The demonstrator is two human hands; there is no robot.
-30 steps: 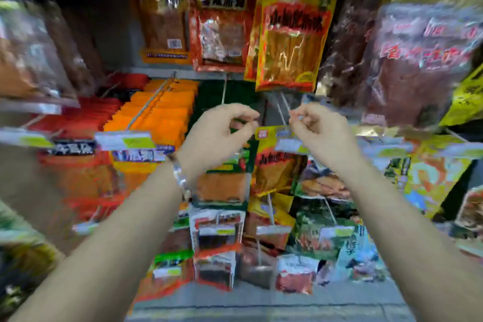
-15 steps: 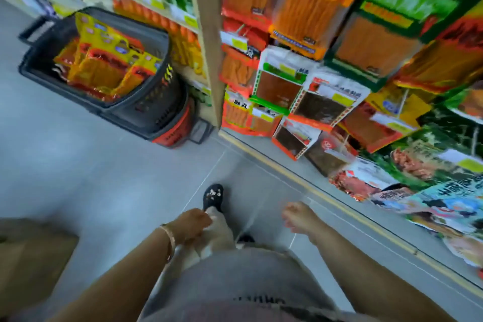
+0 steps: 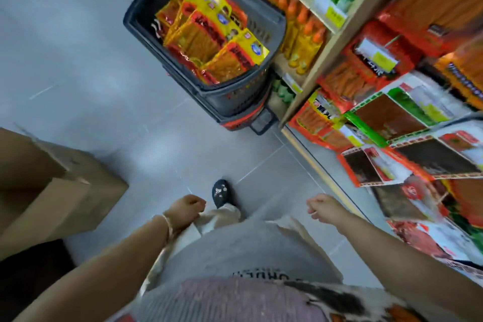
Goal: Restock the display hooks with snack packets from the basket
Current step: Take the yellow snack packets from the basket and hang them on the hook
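One basket [image 3: 235, 102], several overlapping snack packets [image 3: 209, 31] — too piled to count.
Down low, left hand [image 3: 187, 208] and right hand [image 3: 322, 206] both hang loosely curled, holding nothing — the packets lie in the basket on the floor [image 3: 78, 47], well ahead of the fingers.

- A pale, silvery bangle [image 3: 165, 223] rings the wrist just behind the left hand [image 3: 187, 208]; the left forearm [image 3: 104, 264] and right forearm [image 3: 392, 251] are bare.
- A grey top [image 3: 235, 251] covers the torso, crossed by one line of dark block lettering [image 3: 257, 272], too blurred to read.
- Nearer the camera, a band of pinkish ribbed fabric [image 3: 222, 300] meets a patch of black-and-white pattern [image 3: 337, 298].
- Loose cream trousers [image 3: 224, 214] fall to a black shoe [image 3: 222, 192] flecked with white marks.
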